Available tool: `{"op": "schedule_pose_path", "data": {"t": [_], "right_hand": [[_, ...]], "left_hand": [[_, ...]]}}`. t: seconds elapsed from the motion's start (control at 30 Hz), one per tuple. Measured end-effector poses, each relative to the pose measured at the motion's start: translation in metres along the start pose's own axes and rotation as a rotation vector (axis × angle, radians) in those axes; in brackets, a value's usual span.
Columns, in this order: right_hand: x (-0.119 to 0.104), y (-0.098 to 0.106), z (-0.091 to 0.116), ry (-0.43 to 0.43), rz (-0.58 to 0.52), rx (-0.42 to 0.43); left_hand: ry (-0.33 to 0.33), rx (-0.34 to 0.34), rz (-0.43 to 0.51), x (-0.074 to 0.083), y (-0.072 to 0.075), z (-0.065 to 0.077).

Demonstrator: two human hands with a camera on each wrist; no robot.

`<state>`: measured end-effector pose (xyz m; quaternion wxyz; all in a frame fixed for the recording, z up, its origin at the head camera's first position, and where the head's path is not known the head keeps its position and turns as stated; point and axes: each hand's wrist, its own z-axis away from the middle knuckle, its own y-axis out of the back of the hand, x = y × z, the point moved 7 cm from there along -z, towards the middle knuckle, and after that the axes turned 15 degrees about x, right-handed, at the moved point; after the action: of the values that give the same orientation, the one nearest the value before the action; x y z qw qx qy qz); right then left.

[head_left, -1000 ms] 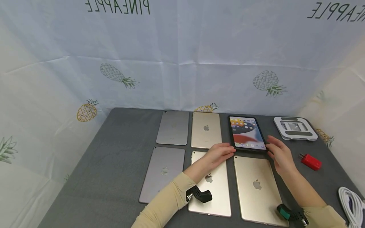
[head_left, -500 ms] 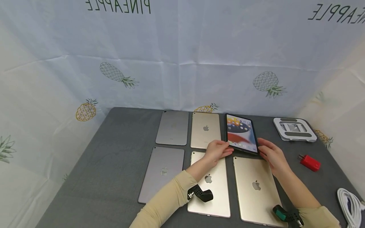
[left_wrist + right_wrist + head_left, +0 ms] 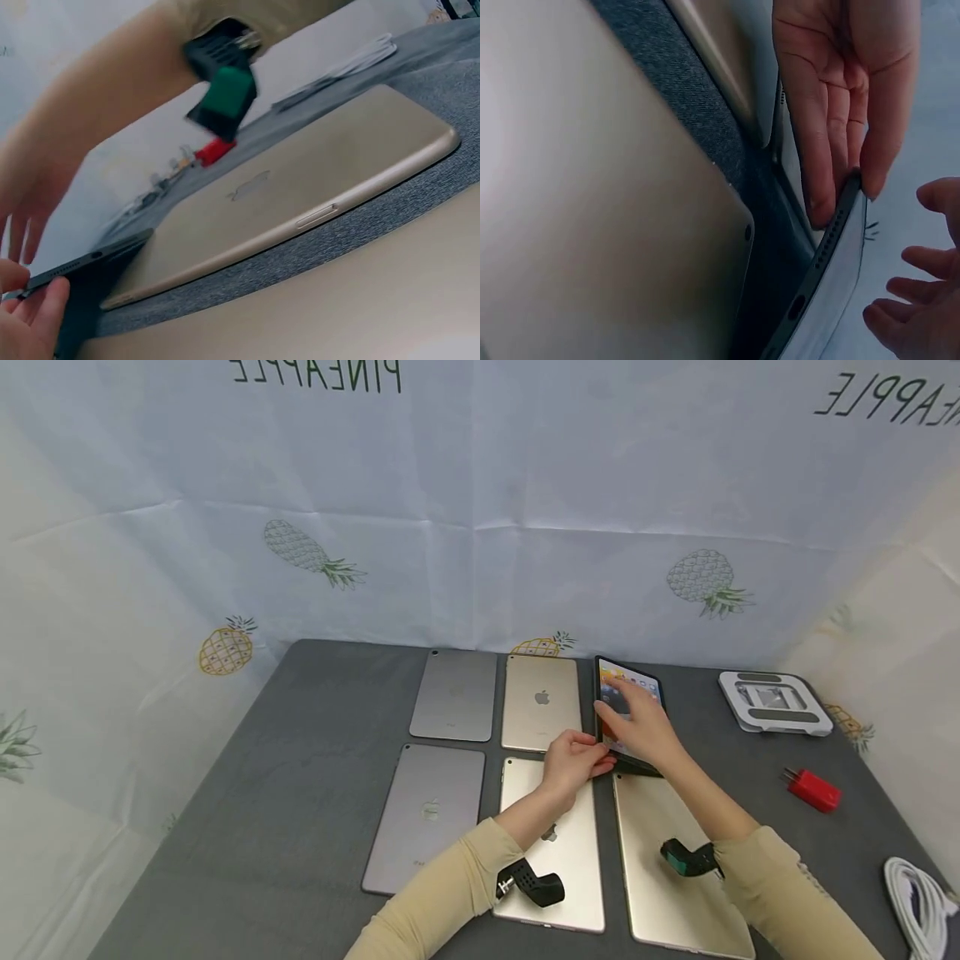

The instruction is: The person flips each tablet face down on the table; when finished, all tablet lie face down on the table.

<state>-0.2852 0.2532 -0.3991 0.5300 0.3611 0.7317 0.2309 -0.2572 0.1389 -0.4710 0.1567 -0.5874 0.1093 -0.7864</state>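
Note:
A dark-edged tablet (image 3: pixel 651 683) with a lit screen of app icons is at the back of the table, its near edge raised. My left hand (image 3: pixel 572 768) pinches its near left corner, thumb on the screen side and fingers underneath, as the right wrist view shows. Over the screen hangs my right hand (image 3: pixel 643 727), fingers spread and loosely bent, covering part of the display. In the right wrist view the tablet's edge (image 3: pixel 817 259) shows a charging port and speaker holes. A gold tablet (image 3: pixel 667 893) lies face down below it, partly under the right forearm.
To the left lie a gold tablet (image 3: pixel 543 693), a silver-gold tablet (image 3: pixel 585 877) and two grey ones (image 3: pixel 453 697), all face down. On the right are a folded white-and-grey stand (image 3: pixel 776 702), a red charger plug (image 3: pixel 813 790) and a coiled white cable (image 3: pixel 918 906).
The lit tablet has shifted left and its near edge has come up. My left hand has taken its corner. My right hand has left its right side and moved over the screen.

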Motion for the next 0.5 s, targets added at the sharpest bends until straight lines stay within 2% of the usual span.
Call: {"op": "schedule_pose_path", "data": {"t": [0.1,0.27,0.4,0.5], "right_hand": [[-0.005,-0.016,-0.011,0.009,0.046,-0.047],[0.007,-0.030,-0.019,-0.070,0.167,-0.126],[0.010,-0.027,-0.021,-0.060,0.250,-0.099],[0.005,-0.020,-0.021,0.000,0.273,-0.042]], "left_hand": [[-0.022,0.002,-0.009,0.000,-0.001,0.003],[-0.045,0.020,0.013,0.000,-0.003,0.008],[-0.073,0.016,0.031,0.001,-0.004,0.012],[-0.107,0.011,0.028,0.002,-0.005,0.013]]}}
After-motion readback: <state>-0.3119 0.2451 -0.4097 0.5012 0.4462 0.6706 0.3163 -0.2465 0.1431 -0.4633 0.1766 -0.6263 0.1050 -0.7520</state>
